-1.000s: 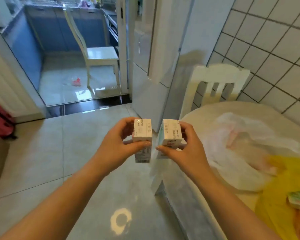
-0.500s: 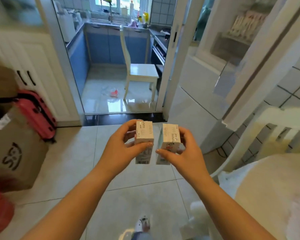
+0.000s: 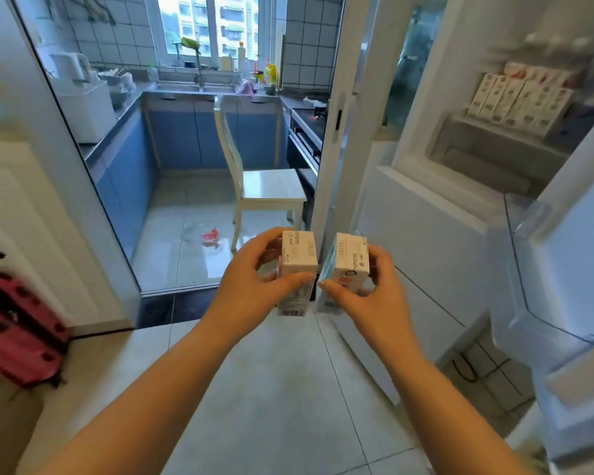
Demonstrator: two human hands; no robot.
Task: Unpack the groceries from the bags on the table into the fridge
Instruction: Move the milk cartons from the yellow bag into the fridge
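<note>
now both your arms reach forward at chest height; your left hand point(image 3: 254, 286) grips a small white barcoded carton point(image 3: 297, 269) upright; your right hand point(image 3: 374, 296) pinches a white-and-teal carton point(image 3: 348, 269) just beside it, before the open white fridge point(image 3: 443, 217).

Bright daylight from the window point(image 3: 216, 25); edges blurred, warped.

I see two matt paper cartons point(image 3: 297, 265) just before the fridge point(image 3: 426, 214), whose white shell looks smooth and glossy. Its door bin point(image 3: 528, 269) is clear plastic. Beneath it, floor tiles point(image 3: 271, 389) shine.
</note>
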